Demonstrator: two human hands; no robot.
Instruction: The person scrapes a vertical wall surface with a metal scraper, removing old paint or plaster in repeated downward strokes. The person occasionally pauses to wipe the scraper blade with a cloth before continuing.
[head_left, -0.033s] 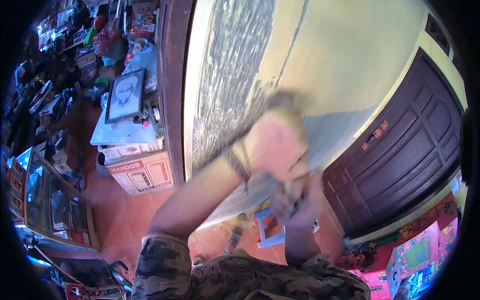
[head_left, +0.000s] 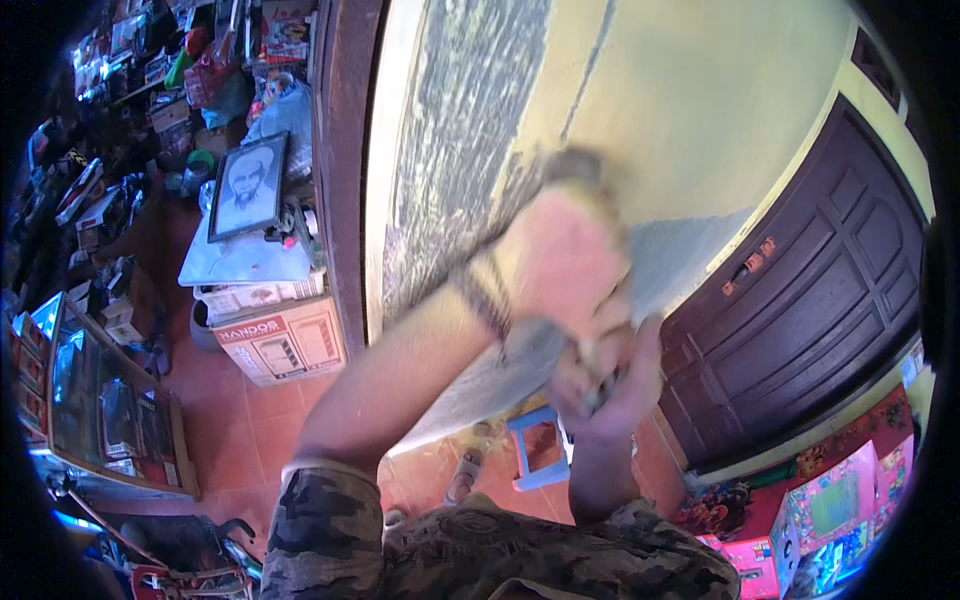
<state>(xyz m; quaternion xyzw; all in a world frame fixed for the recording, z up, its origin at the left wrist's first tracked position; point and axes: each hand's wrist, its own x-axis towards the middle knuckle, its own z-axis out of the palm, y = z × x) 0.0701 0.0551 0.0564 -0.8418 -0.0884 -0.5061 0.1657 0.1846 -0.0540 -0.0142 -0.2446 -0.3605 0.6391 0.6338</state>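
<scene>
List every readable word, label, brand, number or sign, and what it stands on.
Carton: large lettering near its top, legible but not copied here.
Pink boxes: any print too small to read.
Boxes in the glass display case: too small and dim.

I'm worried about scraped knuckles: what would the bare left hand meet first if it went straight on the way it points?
Probably the upright, pale yellow painted wall beyond the left hand, though motion blur leaves the gap between them unclear.
</scene>
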